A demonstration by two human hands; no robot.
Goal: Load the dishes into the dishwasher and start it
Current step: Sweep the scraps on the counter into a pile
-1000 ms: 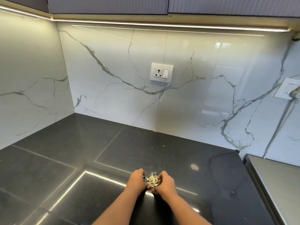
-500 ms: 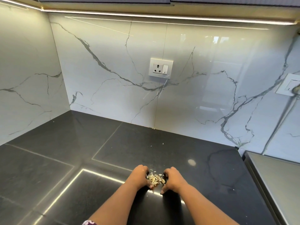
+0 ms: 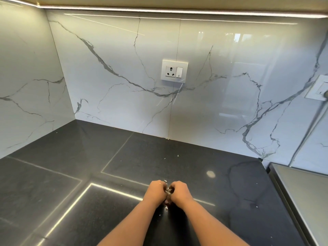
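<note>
Dark polished countertop (image 3: 53,201) meets a white marble-patterned wall (image 3: 115,68) at a corner. No dishes or dishwasher are in view. What is being handled is a small clump of pale scraps (image 3: 168,190), pressed between the two hands just above the countertop. Left hand (image 3: 156,191) and right hand (image 3: 180,192) are both curled around it, knuckles up, touching. Judged light, dry, loose and crumbly; it needs cupping from both sides, not pinching. Stray flecks (image 3: 166,207) lie below the hands. A socket (image 3: 174,71) sits on the wall; a steel surface (image 3: 301,192) lies at right.
</note>
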